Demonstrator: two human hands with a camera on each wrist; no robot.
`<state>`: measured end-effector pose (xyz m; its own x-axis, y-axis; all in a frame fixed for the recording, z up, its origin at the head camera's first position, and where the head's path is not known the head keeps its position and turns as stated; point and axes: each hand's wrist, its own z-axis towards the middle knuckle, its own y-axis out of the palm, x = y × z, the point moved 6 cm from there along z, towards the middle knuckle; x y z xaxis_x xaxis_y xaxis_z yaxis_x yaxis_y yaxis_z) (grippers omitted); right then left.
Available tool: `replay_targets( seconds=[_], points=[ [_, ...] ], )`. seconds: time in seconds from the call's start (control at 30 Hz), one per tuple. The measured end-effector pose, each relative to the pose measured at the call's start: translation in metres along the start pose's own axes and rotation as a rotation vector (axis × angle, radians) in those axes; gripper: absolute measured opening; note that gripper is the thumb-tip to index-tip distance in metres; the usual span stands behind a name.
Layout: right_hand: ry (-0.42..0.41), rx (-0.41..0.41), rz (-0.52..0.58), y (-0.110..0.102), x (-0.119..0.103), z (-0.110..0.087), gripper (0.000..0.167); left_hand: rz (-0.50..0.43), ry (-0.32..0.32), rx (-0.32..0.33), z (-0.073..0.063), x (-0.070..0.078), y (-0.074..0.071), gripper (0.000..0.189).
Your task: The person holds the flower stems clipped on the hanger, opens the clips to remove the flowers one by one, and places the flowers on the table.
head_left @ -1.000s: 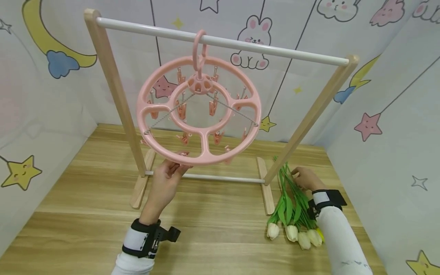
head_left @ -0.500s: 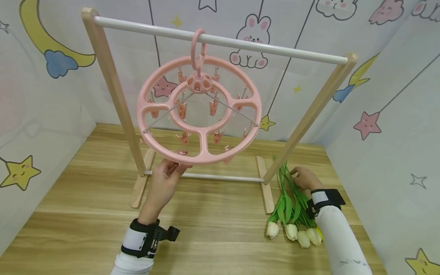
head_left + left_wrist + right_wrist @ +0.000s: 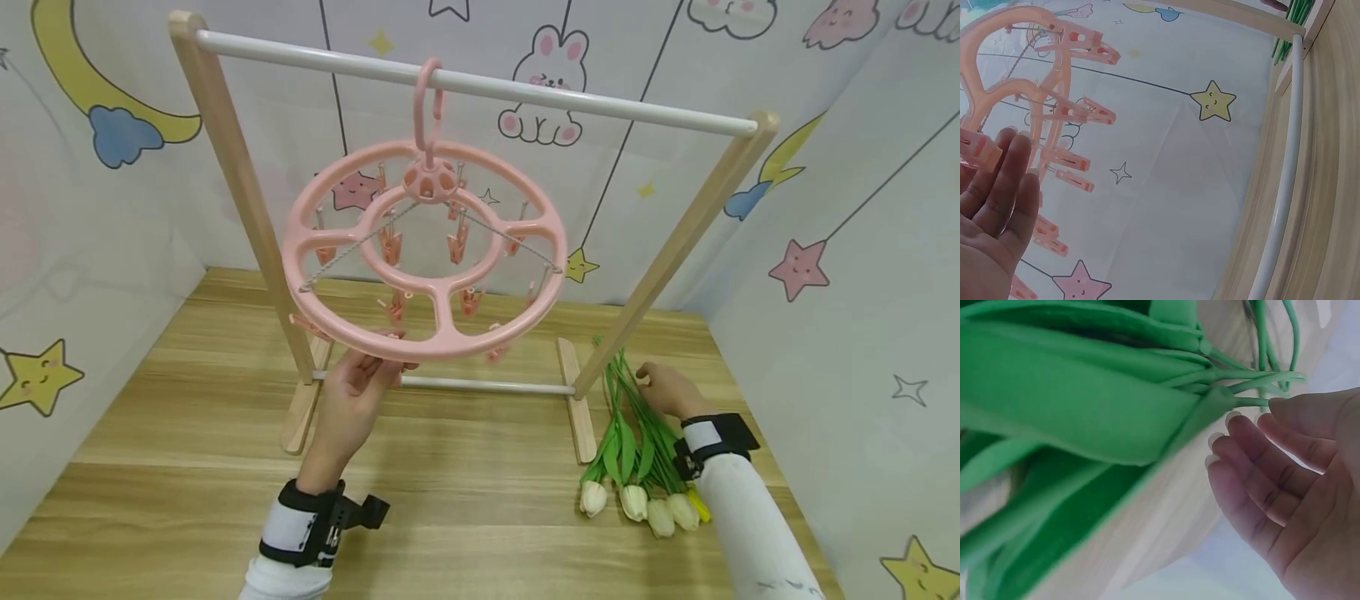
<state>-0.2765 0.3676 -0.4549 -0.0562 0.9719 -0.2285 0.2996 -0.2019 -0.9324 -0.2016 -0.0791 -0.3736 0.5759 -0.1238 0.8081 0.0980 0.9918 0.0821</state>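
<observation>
A pink round clothespin hanger (image 3: pixel 444 337) hangs by its hook from the white bar of a wooden rack. My left hand (image 3: pixel 350 408) is at its near rim, fingers behind and thumb in front, pinching a pink clothespin (image 3: pixel 979 149) that dangles there. The thumb is hidden in the left wrist view. On the right, white artificial tulips (image 3: pixel 633 502) lie on the table with their heads towards me. My right hand (image 3: pixel 670 390) pinches a thin green stem (image 3: pixel 1252 402) between thumb and forefinger, the other fingers loosely bent.
The rack's wooden posts (image 3: pixel 675 250) slope down to flat feet (image 3: pixel 576 400), joined by a low white crossbar (image 3: pixel 480 385). More clothespins (image 3: pixel 457 247) hang under the rings. A yellow flower (image 3: pixel 698 504) lies beside the tulips. Printed walls (image 3: pixel 862 358) stand behind and at both sides.
The hanger has tipped to a flatter angle, its far rim dropping and the ring shifting slightly left. The left hand stays at the near rim; the right hand stays at the stems.
</observation>
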Motion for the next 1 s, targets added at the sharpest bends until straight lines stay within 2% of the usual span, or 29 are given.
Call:
replay_targets(
  seconds=[0.07, 0.2, 0.47, 0.57, 0.67, 0.77, 0.93, 1.0],
  points=[
    [-0.007, 0.008, -0.015, -0.004, -0.003, -0.002, 0.034, -0.046, 0.026, -0.007, -0.001, 0.003, 0.000, 0.031],
    [-0.038, -0.019, -0.018, -0.009, -0.016, -0.007, 0.033, -0.077, 0.062, -0.016, -0.001, 0.010, -0.001, 0.030],
    [-0.105, -0.149, -0.087, -0.015, -0.058, -0.021, 0.031, -0.121, 0.151, -0.061, -0.004, 0.022, -0.001, 0.022],
    [-0.132, -0.205, -0.076, -0.013, -0.074, -0.029, 0.032, -0.151, 0.170, -0.077, -0.005, 0.027, 0.000, 0.023],
    [-0.182, -0.225, -0.047, -0.013, -0.091, -0.036, 0.032, -0.168, 0.167, -0.086, -0.005, 0.030, 0.001, 0.021],
    [-0.235, -0.217, 0.006, -0.017, -0.106, -0.043, 0.032, -0.154, 0.138, -0.110, -0.005, 0.030, 0.002, 0.019],
    [-0.295, -0.144, 0.103, -0.026, -0.124, -0.051, 0.035, -0.100, 0.082, -0.194, -0.007, 0.022, 0.006, 0.046],
    [-0.309, -0.098, 0.128, -0.029, -0.130, -0.052, 0.036, -0.071, 0.061, -0.232, -0.009, 0.017, 0.007, 0.051]
  ],
)
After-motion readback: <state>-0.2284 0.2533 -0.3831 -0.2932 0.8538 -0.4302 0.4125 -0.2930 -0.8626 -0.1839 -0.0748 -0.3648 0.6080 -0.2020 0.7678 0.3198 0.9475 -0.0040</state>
